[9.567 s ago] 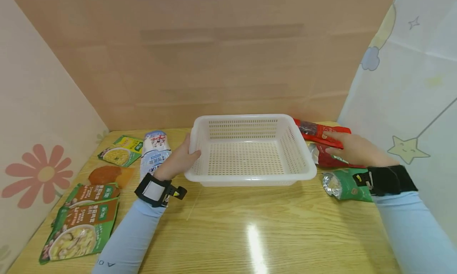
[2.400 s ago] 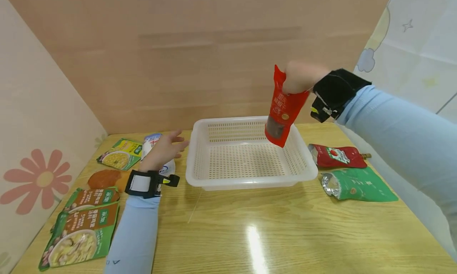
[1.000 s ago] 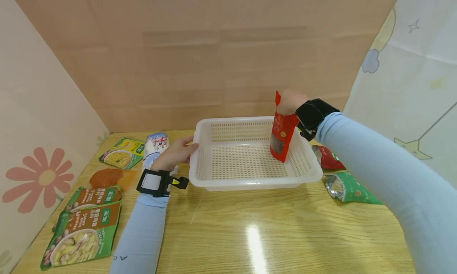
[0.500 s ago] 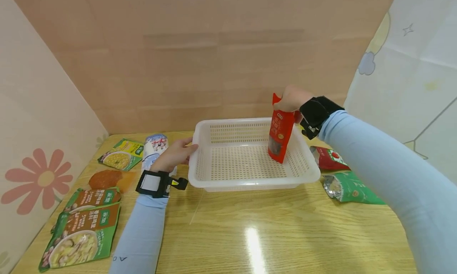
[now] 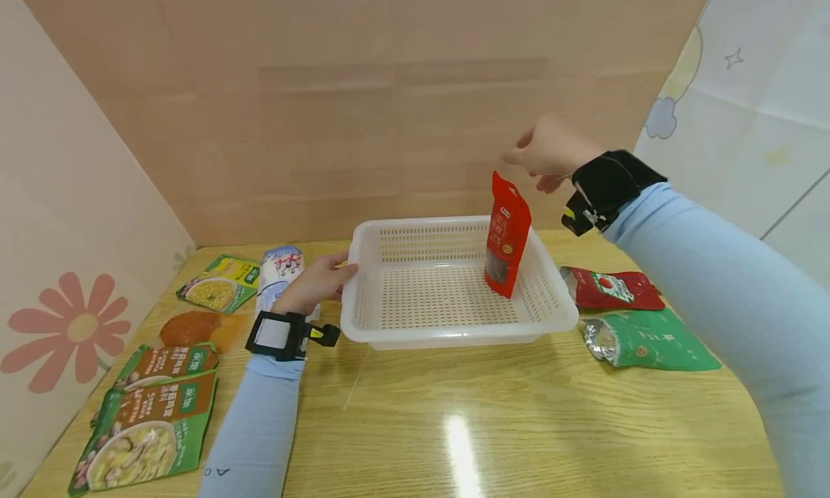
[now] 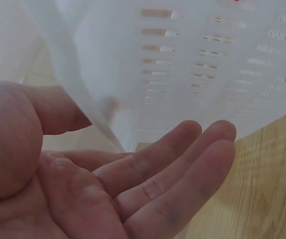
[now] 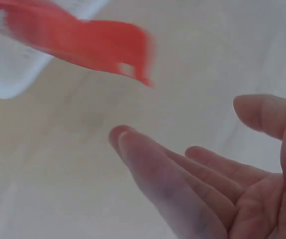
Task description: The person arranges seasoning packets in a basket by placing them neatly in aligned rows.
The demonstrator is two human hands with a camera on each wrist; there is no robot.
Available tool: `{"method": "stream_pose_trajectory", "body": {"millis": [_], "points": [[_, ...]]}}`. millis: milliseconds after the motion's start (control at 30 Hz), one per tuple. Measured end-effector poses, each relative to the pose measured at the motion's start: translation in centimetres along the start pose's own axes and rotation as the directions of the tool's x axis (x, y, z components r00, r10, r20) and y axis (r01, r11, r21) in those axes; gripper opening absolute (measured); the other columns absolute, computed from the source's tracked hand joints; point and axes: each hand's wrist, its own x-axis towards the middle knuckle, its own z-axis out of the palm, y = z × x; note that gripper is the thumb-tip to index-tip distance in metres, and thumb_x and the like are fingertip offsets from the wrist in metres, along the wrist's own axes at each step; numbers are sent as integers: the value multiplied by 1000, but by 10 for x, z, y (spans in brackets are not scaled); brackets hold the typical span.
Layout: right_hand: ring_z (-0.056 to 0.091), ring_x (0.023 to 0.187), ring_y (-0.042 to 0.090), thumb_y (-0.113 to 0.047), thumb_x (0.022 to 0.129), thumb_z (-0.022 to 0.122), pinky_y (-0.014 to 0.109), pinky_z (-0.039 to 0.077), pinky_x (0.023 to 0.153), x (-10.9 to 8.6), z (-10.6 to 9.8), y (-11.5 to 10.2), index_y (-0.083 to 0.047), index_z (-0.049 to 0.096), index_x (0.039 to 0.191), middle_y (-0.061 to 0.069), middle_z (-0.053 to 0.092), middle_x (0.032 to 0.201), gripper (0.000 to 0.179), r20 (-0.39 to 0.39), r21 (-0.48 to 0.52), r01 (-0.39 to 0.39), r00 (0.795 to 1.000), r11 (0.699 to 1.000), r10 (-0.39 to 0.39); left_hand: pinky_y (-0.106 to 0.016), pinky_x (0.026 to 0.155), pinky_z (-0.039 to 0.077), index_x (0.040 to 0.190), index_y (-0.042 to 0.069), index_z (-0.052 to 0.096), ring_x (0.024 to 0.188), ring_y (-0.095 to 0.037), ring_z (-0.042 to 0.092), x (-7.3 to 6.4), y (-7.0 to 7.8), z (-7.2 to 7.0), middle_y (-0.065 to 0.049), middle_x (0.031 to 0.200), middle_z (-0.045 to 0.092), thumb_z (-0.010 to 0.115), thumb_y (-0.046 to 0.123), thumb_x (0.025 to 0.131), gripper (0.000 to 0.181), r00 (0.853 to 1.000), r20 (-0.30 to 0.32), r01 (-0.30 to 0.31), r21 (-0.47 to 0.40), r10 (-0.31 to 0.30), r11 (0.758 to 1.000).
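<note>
A white perforated plastic basket sits at the middle of the table. Inside it, toward the right end, a red food pouch stands upright, leaning slightly, its top above the rim. My left hand holds the basket's left rim; in the left wrist view the thumb goes over the edge while the fingers extend along the outer wall. My right hand is above and to the right of the pouch, holding nothing. The right wrist view has its fingers apart from the pouch's top corner.
Right of the basket lie a dark red spouted pouch and a green bag with a crumpled silver end. On the left are a blue-and-white bag, a yellow-green packet, an orange-brown packet and brown-green soup packets.
The red pouch came from the right side into the basket, gripped by my right hand. The right hand has let go and risen rightward. The left hand briefly left the rim, then returned.
</note>
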Motion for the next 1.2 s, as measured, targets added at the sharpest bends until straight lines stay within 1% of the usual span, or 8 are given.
{"method": "stream_pose_trajectory", "body": {"millis": [233, 500, 767, 900, 967, 1100, 1167, 1200], "points": [[70, 89, 33, -44, 102, 49, 34, 59, 70, -16, -32, 2, 0, 36, 151, 30, 55, 131, 67, -54, 88, 81, 996, 993, -76, -46, 79, 58, 154, 5, 32, 89, -31, 70, 2, -5, -5, -25, 122, 62, 48, 22, 106, 53, 1000, 1, -9, -9, 9, 1000], [71, 95, 31, -53, 99, 48, 33, 59, 74, -35, -33, 27, -6, 37, 152, 27, 57, 131, 71, -121, 175, 81, 991, 981, -60, -45, 80, 58, 155, 7, 30, 89, -32, 71, 2, -8, -10, -26, 122, 62, 48, 23, 106, 54, 1000, 2, -12, -22, 12, 1000], [69, 99, 30, -51, 100, 50, 33, 59, 73, -48, -3, 57, -6, 43, 149, 26, 59, 129, 67, -115, 269, 91, 991, 959, -62, -48, 81, 57, 155, 6, 32, 92, -31, 70, -1, -11, -14, -25, 122, 63, 48, 23, 106, 53, 1000, 1, -25, -8, 25, 1000], [68, 102, 34, -50, 100, 50, 33, 59, 73, -55, 18, 71, -6, 46, 147, 25, 61, 127, 64, -157, 287, 99, 986, 953, -55, -48, 81, 57, 155, 6, 31, 93, -32, 70, -4, -11, -16, -25, 122, 63, 47, 24, 107, 54, 1000, 0, -27, -10, 27, 1000], [67, 102, 35, -49, 100, 50, 30, 59, 71, -59, 31, 77, -7, 49, 145, 24, 62, 125, 61, -218, 265, 117, 974, 957, -59, -48, 81, 57, 155, 5, 31, 92, -32, 70, -5, -12, -17, -25, 122, 63, 47, 24, 107, 54, 1000, -1, -26, -9, 26, 1000], [66, 99, 38, -47, 100, 51, 18, 54, 62, -64, 57, 92, -7, 55, 140, 24, 63, 124, 57, -361, 198, 155, 929, 968, -75, -48, 81, 57, 155, 7, 32, 92, -31, 70, -6, -15, -20, -23, 121, 63, 47, 24, 107, 53, 1000, -8, -18, -7, 18, 1000], [66, 99, 38, -45, 101, 51, 13, 51, 59, -66, 68, 99, -5, 56, 139, 25, 63, 123, 55, -398, 193, 170, 914, 966, -81, -48, 81, 57, 154, 9, 33, 92, -31, 70, -7, -15, -20, -22, 121, 64, 47, 24, 107, 52, 1000, -15, -8, -13, 8, 1000], [66, 99, 39, -44, 101, 51, 13, 51, 60, -68, 74, 103, -5, 55, 139, 25, 62, 123, 55, -399, 201, 171, 914, 965, -79, -47, 81, 57, 155, 9, 33, 92, -31, 70, -7, -15, -21, -22, 121, 64, 47, 24, 107, 52, 1000, -16, -6, -15, 6, 1000]]}}
